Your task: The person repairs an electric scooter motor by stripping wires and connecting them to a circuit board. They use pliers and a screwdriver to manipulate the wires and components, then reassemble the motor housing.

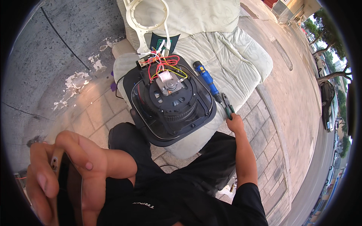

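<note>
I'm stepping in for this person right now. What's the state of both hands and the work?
Left hand: raised close to the camera, holding a dark phone.
Right hand: on the green-handled pliers at the cushion's edge.
Opened black appliance lies on the cushion, motor and red and yellow wires exposed. Blue screwdriver lies beside it; white ring frame lies behind it.
Done: cover off. Left: inside work, reassembly.

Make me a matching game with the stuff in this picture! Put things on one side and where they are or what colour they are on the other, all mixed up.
Things:
1. Screwdriver
2. Pliers
3. Phone
4. White ring frame

Places or colours:
A. Held in the left hand
B. Blue handle, lying on the cushion
C. Leaning up behind the black appliance
D. Green grips, at the right hand

Pairs: 1-B, 2-D, 3-A, 4-C
</note>
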`<state>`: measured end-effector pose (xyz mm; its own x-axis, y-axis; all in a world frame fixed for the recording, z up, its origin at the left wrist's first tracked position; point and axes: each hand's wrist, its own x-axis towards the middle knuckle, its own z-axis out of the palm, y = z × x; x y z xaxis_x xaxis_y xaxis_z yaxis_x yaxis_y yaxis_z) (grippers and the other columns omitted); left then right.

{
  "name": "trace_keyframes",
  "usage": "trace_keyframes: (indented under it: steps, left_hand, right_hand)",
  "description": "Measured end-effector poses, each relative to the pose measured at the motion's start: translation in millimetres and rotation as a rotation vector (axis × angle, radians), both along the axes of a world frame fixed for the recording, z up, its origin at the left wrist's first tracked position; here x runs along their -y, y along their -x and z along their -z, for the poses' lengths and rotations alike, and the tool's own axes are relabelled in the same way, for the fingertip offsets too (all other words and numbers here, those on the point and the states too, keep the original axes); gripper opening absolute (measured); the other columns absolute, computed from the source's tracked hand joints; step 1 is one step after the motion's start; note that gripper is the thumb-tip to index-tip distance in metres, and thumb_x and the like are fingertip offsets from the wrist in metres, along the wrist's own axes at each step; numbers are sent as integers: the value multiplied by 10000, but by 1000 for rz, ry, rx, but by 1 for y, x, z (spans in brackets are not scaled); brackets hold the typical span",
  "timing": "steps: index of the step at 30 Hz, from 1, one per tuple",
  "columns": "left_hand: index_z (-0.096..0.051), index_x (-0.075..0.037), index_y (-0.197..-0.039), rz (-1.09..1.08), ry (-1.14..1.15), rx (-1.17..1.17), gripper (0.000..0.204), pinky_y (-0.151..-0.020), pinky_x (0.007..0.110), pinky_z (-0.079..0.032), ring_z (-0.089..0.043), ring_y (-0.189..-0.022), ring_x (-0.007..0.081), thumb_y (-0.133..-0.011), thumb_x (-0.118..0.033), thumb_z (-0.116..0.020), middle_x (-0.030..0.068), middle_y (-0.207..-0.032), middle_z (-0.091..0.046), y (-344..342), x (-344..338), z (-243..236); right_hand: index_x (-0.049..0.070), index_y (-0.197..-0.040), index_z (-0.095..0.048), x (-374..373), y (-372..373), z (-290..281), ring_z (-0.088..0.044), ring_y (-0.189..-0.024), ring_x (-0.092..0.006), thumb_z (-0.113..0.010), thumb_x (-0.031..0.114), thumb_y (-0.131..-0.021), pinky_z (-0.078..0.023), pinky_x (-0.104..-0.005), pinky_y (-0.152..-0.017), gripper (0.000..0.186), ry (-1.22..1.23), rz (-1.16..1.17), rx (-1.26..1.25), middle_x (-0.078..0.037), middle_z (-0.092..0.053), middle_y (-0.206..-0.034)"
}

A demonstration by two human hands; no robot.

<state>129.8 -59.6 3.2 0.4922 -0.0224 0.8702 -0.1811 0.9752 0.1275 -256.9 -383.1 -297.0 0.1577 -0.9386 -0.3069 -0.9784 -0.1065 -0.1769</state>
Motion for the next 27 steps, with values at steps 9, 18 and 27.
trace_keyframes:
  steps: [9,18,27]
  left_hand:
    - [-765,-445,-1027,-54,24,0,482,-594,234,-427,-521,-1171,13,-608,-415,-1002,-295,-1237,-648,-5,-4,-1]
    - [-774,-441,-1052,-151,42,-16,467,-598,228,-429,-513,-1191,14,-630,-444,-974,-280,-1261,-641,-5,-5,-3]
    - [-800,-465,-1054,-107,7,67,584,-611,181,-398,-527,-1211,59,-558,-756,-905,-198,-1291,-665,-17,-11,-5]
  right_hand:
    - [66,-1216,-693,3,4,9,-639,-1175,-448,-678,294,-893,-527,-521,-995,396,14,-15,12,-272,-650,-1240]
    - [55,-1185,-687,0,-2,3,-640,-1172,-457,-680,291,-890,-528,-530,-992,378,42,-9,8,-282,-643,-1246]
    - [25,-1079,-707,1,6,15,-655,-1090,-493,-702,273,-847,-534,-553,-948,340,145,-20,74,-317,-668,-1123]
